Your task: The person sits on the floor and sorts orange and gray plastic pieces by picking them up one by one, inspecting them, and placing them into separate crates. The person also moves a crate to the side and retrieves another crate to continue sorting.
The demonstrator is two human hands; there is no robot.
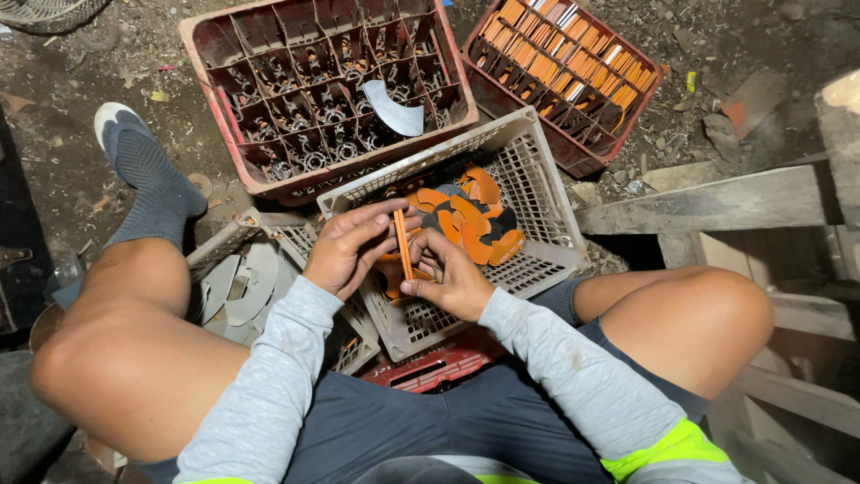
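Observation:
My left hand and my right hand meet over a white plastic basket, and together they pinch a thin orange piece held upright on edge between the fingertips. Several orange and black curved plates lie heaped in the basket just beyond my hands. Both arms wear grey sleeves. My bare knees spread to either side.
A red divided crate with metal rings and a grey curved plate stands ahead. Another red crate of orange pieces sits at the upper right. A white basket of grey plates lies left. Wooden planks run at right. Dirt floor around.

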